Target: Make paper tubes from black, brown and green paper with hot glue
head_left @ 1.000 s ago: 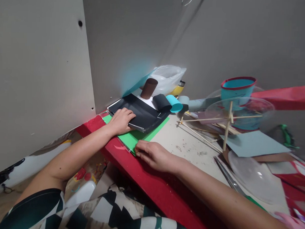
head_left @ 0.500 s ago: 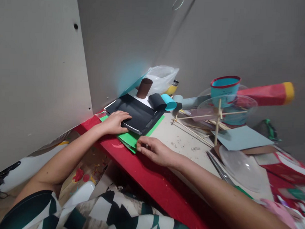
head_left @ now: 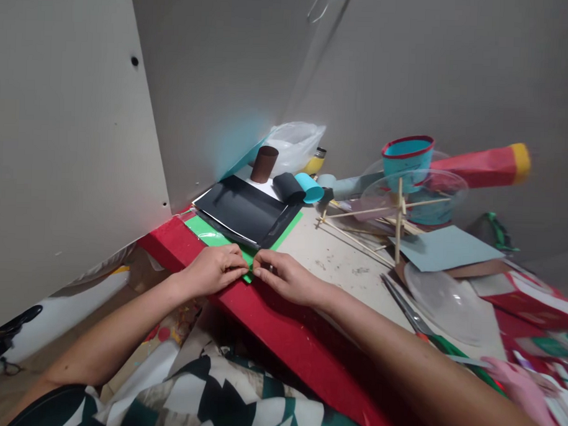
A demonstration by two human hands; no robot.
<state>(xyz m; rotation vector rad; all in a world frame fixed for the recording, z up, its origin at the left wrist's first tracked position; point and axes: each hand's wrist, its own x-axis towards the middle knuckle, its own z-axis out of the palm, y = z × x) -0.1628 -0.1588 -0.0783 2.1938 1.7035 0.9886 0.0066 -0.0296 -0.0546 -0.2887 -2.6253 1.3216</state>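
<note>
Both hands meet at the near corner of a green sheet (head_left: pixel 206 231) that lies under black sheets (head_left: pixel 247 207) on the table. My left hand (head_left: pixel 222 268) has its fingers closed on the green sheet's edge. Right beside it, my right hand (head_left: pixel 284 276) pinches the corner, thumb against curled fingers. The layers between the fingertips are mostly hidden. Behind the black sheets stand a brown paper tube (head_left: pixel 264 164), a black paper roll (head_left: pixel 288 188) and a light-blue paper roll (head_left: pixel 310 188).
A stick frame (head_left: pixel 398 223) stands to the right, near a blue cup (head_left: pixel 407 158) with a red rim. Scissors (head_left: pixel 408 309) lie beside a clear plastic lid (head_left: pixel 443 305). A white plastic bag (head_left: pixel 293 145) rests against the wall. The table's red edge (head_left: pixel 279 337) runs in front of me.
My left hand has left the black sheets and come down to the green corner beside my right hand. The right hand keeps its place at that corner. The view has shifted slightly.
</note>
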